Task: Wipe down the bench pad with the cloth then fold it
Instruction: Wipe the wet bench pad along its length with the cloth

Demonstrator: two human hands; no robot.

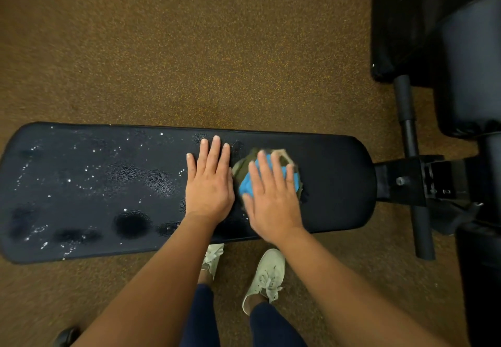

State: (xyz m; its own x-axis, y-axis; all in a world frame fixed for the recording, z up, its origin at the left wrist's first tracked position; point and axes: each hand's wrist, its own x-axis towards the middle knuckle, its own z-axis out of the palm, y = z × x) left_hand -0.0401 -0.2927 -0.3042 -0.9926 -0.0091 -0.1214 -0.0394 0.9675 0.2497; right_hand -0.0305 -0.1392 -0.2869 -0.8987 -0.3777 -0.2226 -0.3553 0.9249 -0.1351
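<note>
A long black bench pad (95, 184) lies across the view, speckled with white droplets and damp patches on its left half. A bunched cloth (245, 181), blue with olive and tan parts, lies on the pad's right half. My right hand (273, 197) presses flat on the cloth with straight, spread fingers, covering most of it. Just left of the cloth, my left hand (208, 184) rests flat on the bare pad, fingers straight and together. The cloth's edges look blurred.
Brown speckled carpet (189, 48) surrounds the bench. The bench's black metal frame and crossbar (414, 173) stick out at the right, beside other black padded equipment (466, 62). My feet in pale sneakers (267, 276) stand just in front of the pad.
</note>
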